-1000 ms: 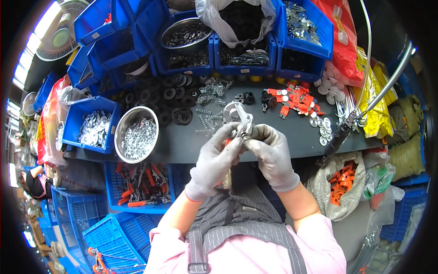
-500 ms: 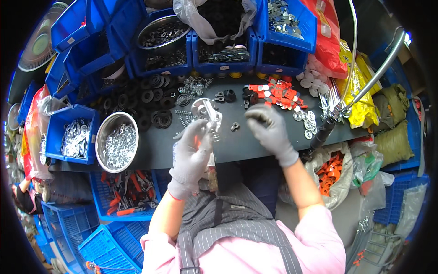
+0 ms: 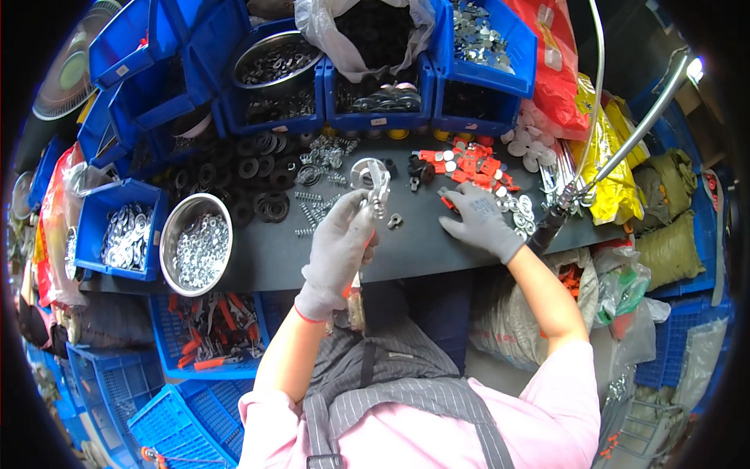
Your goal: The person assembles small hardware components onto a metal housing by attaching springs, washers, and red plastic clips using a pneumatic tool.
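My left hand (image 3: 341, 242): right of the bowl (image 3: 194, 202), fingers closed on a metal part (image 3: 380, 191), which stands up out of my grip. Part is bright silver, narrow, with a round disc (image 3: 365, 173) at its upper end and coil-like rings low down by my fingertips. Orange shows under my glove; whether it belongs to the part, I cannot tell.

My right hand (image 3: 480, 223): farther right of the bowl, palm down, fingers bent, thumb set apart. Fingertips at a small red piece (image 3: 448, 202); cannot tell if they grip it or only touch it.

Containers. Bowl: steel, round, well filled with small silver rings (image 3: 199, 248). Just left of it, a blue bin (image 3: 117, 195) of flat silver pieces (image 3: 129, 234). Nearer me than the bowl, a blue crate (image 3: 234, 374) of tools (image 3: 223, 328), some orange-handled. Beyond the bowl and to its right, a steel basin (image 3: 273, 40) of small dark metal bits (image 3: 277, 66); past that, a clear bag (image 3: 320, 27) with black contents, too dark to make out. Far right of the bowl, nearer me, a pale sack (image 3: 508, 320) with orange pieces (image 3: 570, 279) at its mouth.
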Demonstrator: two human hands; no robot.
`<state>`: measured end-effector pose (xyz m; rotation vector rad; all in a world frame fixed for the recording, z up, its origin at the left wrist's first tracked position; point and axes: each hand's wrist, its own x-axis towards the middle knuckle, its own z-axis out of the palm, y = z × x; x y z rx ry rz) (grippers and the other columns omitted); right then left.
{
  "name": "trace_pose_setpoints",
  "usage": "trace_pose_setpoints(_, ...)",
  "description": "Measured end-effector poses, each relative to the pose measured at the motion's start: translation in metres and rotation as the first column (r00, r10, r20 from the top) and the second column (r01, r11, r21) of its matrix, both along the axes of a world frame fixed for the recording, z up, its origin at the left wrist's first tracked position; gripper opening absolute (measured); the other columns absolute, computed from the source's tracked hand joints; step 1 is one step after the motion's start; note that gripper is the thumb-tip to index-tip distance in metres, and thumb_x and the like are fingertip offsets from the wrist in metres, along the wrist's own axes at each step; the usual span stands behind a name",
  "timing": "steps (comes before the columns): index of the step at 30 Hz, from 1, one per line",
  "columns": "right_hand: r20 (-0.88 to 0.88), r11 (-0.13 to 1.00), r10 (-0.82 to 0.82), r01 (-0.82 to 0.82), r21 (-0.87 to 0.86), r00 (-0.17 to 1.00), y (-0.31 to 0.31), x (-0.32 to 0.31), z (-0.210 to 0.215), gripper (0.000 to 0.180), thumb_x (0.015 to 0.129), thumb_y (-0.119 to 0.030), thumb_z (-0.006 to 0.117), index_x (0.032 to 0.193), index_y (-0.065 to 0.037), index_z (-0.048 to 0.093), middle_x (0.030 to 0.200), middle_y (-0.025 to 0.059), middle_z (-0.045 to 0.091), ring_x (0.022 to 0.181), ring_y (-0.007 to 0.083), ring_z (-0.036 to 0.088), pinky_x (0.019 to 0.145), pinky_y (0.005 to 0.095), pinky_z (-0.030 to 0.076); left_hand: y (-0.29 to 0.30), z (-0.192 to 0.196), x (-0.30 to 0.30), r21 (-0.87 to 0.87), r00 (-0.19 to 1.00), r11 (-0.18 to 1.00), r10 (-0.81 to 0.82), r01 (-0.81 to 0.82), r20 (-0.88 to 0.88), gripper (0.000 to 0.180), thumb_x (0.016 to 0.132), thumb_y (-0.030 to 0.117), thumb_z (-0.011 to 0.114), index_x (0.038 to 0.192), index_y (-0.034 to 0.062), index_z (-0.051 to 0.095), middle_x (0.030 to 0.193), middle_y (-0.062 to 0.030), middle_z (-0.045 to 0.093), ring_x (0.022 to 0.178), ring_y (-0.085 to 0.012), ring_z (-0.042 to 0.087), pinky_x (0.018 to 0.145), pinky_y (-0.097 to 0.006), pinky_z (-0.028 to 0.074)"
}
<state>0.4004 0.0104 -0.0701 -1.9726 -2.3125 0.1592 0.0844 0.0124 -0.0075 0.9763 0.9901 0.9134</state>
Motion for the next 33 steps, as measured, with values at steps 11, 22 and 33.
trace_pose_setpoints(11, -0.233, 0.998, 0.045, -0.031, 0.063, 0.971, -0.007, 0.03, -0.018, 0.036, 0.096, -0.013, 0.073, 0.132, -0.009, 0.073, 0.121, 0.0147, 0.066, 0.116, 0.0362, 0.069, 0.098, 0.0476, 0.055, -0.007, 0.009, 0.001, -0.027, 0.995, 0.995, -0.093, 0.095, 0.043, 0.042, 0.11, 0.033, 0.069, 0.143, 0.006, 0.065, 0.08, -0.0011, 0.064, 0.064, -0.0064, 0.054, 0.059, -0.025, 0.045)
trace_pose_setpoints(22, -0.689, 0.948, 0.316, -0.188, 0.257, 0.652, -0.083, -0.106, 0.142, 0.032, 0.089, -0.009, 0.086, 0.12, -0.001, 0.078, 0.1, 0.0138, 0.075, 0.09, 0.0242, 0.076, 0.081, 0.0357, 0.06, -0.018, -0.006, -0.007, 0.5, 0.94, 0.866, 0.165, 0.006, -0.297, 0.032, 0.106, 0.017, 0.069, 0.134, 0.0005, 0.069, 0.094, -0.0024, 0.071, 0.085, -0.0073, 0.064, 0.078, -0.027, 0.054)
trace_pose_setpoints(33, -0.465, 0.9, 0.386, -0.215, 0.379, 0.797, -0.075, -0.138, 0.131, 0.037, 0.089, -0.015, 0.087, 0.122, -0.002, 0.078, 0.101, 0.0165, 0.075, 0.086, 0.0322, 0.077, 0.075, 0.0392, 0.061, -0.018, -0.014, -0.011, 0.597, 0.908, 0.801, 0.277, -0.039, -0.313, 0.034, 0.103, 0.02, 0.072, 0.131, 0.002, 0.067, 0.106, -0.0139, 0.074, 0.097, -0.0228, 0.072, 0.088, -0.035, 0.056)
